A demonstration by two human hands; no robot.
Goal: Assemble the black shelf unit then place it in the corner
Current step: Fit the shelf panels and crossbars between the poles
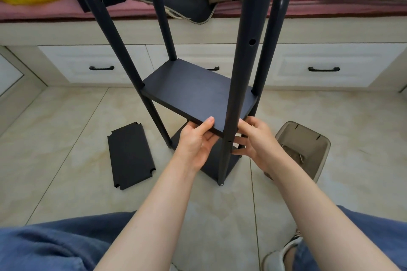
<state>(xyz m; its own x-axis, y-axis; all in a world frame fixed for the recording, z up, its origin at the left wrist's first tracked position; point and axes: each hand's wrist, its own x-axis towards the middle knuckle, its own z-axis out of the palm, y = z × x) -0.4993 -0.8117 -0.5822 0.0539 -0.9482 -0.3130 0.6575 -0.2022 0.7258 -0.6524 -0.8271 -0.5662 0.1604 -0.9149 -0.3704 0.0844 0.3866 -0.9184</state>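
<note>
Our left hand [195, 143] pinches the flat black rectangular shelf board [196, 92] mid-frame; right hand [253, 141], fingers spread, touches the near black round post [244, 72].

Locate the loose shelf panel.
In the head view the loose panel lies flat on the floor tiles, left of the shelf unit and of the left hand, apart from both.
</note>
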